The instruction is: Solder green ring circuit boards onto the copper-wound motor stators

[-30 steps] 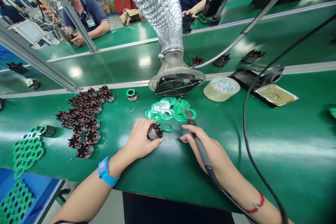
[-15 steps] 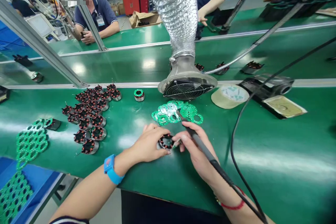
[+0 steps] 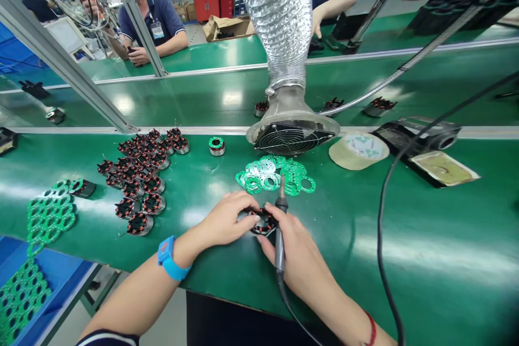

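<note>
A motor stator (image 3: 264,224) with copper windings is on the green bench between my two hands. From the left, my left hand (image 3: 227,220) holds it, thumb over its top edge and fingers round the far side. My right hand (image 3: 298,246) closes on the stator's right side and also carries a soldering iron (image 3: 280,246). The iron's tip points away from me, over a pile of green ring-shaped circuit boards (image 3: 294,173). My fingers and the iron's handle hide part of the stator.
Several stators (image 3: 141,173) stand grouped at left, beside a sheet of green rings (image 3: 51,213). A stator with a green ring (image 3: 217,146) stands alone. A fume extractor hood (image 3: 290,132) hangs ahead. Right are a tape roll (image 3: 357,152), an iron stand (image 3: 441,165) and a black cable (image 3: 383,238). Co-workers sit opposite.
My right hand has moved left onto the stator and turned, so the soldering iron now points nearly straight away from me. My left fingers have shifted on the stator, thumb now over its top.
</note>
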Motion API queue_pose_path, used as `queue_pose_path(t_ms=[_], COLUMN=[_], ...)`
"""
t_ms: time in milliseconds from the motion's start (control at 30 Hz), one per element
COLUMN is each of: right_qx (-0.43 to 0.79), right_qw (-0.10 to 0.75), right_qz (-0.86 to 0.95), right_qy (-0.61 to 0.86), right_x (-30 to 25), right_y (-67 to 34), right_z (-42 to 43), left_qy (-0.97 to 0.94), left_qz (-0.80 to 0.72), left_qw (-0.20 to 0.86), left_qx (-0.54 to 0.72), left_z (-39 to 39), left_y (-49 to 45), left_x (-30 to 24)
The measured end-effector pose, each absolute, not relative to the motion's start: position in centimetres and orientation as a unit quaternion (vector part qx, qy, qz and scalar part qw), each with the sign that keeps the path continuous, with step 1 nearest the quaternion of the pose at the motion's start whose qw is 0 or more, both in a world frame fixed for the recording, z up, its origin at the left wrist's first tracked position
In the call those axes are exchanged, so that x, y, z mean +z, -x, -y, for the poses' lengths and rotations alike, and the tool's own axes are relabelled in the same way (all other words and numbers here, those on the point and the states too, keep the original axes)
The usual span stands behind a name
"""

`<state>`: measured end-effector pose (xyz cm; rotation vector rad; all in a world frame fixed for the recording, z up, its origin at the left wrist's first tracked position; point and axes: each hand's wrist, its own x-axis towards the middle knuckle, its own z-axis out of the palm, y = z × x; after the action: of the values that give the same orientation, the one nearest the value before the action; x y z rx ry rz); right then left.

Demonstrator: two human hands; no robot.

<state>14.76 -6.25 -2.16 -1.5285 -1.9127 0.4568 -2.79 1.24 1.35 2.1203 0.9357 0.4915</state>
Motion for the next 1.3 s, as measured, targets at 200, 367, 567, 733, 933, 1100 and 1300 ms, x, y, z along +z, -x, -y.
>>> queue_pose_path(t_ms=[200, 367, 567, 733, 933, 1100, 1300], right_qx=[0.262, 0.306, 0.203, 0.108, 0.029, 0.052, 0.126], right_qw=[0.252, 0.258, 0.299, 0.29, 0.269, 0.33, 0.336], right_qz=[0.711, 0.677, 0.694, 0.738, 0.791, 0.75, 0.736], right_qy=[0.602, 0.618, 0.623, 0.599, 0.548, 0.572, 0.574], right_x=[-1.2, -0.7, -0.6, -0.1, 0.6, -0.3, -1.4], right_y=[-16.9, -18.0, -17.1, -15.7, -14.3, -14.4, -15.4], right_z=[6.1, 5.4, 3.8, 2.7, 2.8, 3.2, 4.5], left_qy=[-0.824, -0.795, -0.843, -0.823, -0.842, -0.832, -0.826], left_qz=[-0.366, -0.44, -0.382, -0.333, -0.396, -0.399, -0.35], left_qw=[0.383, 0.37, 0.33, 0.416, 0.318, 0.328, 0.361], left_qx=[0.203, 0.195, 0.183, 0.196, 0.18, 0.203, 0.254], left_z=[-1.4, -1.3, -1.2, -1.5, -1.5, -1.3, -0.8], left_y=[3.0, 2.3, 2.4, 2.9, 2.5, 2.4, 1.9], left_x=[1.6, 0.6, -0.1, 0.6, 0.0, -0.2, 0.2])
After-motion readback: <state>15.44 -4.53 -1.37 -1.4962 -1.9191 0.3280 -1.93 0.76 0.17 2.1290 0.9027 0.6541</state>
